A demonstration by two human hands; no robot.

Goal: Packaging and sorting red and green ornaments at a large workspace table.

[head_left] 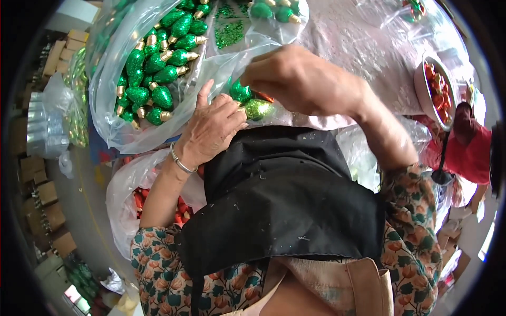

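Observation:
My left hand [213, 124], with a bracelet at the wrist, is closed at the table's near edge, its forefinger sticking up. Its fingertips hold the base end of a light green glittery ornament bulb [258, 109]. Just above that bulb my right hand [300, 79] is closed, fingers bent down; what they pinch is hidden. A small orange-red piece [265, 97] shows beneath them. A darker green bulb [241, 91] lies between the hands. Left of my hands, a clear plastic bag [103, 113] holds several glittery green bulbs [179, 29] with gold screw bases.
Loose green glitter [229, 34] lies on the table covering [342, 31], beside more bulbs in clear plastic [279, 10]. A white bowl [420, 87] of red ornaments stands at the right. Below the left forearm sits a bag of red ornaments [118, 192]. Cardboard boxes [55, 210] line the left.

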